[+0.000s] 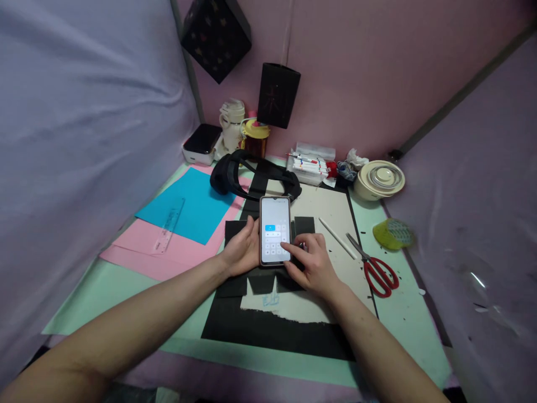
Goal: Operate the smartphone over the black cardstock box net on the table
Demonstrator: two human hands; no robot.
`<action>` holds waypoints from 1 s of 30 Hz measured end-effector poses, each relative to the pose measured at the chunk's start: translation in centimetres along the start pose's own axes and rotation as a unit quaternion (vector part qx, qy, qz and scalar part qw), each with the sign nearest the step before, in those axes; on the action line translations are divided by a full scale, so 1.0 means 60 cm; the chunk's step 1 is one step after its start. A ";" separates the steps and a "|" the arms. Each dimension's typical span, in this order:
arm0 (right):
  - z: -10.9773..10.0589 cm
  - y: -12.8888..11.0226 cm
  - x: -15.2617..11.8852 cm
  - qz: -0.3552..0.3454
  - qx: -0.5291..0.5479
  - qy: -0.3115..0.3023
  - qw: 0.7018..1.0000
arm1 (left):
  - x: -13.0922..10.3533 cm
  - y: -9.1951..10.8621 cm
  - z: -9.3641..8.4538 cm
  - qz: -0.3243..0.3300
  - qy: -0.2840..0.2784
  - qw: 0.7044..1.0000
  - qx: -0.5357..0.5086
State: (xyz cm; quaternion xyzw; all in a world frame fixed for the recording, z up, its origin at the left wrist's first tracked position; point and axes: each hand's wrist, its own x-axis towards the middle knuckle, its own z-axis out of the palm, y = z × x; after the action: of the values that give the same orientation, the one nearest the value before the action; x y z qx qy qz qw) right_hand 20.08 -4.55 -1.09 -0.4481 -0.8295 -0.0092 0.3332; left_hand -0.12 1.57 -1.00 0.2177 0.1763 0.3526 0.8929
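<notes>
My left hand [243,246] is closed around the left side of a smartphone [275,224], which it holds over the black paper. The lit screen shows rows of buttons with one blue key. My right hand [311,260] is at the phone's right side, its index finger stretched to the lower right of the screen and its thumb near the bottom corner. The other fingers are bent, with nothing visible in them. Below the phone lie cut black paper pieces [235,285] and a torn white sheet [289,314] with blue scribbles, on a larger black sheet [268,334].
Red-handled scissors [380,275] and a white pen [338,238] lie right; a tape roll [392,234] is farther right. A clear ruler [168,226] rests across blue paper [188,204] and pink paper [138,246]. A black headset [226,173] and marker box [308,168] stand behind.
</notes>
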 end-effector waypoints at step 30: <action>0.005 -0.027 -0.001 -0.078 -0.024 0.085 0.993 | 0.002 -0.002 -0.007 0.000 -0.041 0.999 -0.007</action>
State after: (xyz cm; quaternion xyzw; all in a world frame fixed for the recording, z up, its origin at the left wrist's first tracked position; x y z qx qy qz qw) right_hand 18.72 -5.46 -0.90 -0.3879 -0.8300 -0.0932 0.3898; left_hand -0.14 1.68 -1.42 0.2254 0.1375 0.3442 0.9010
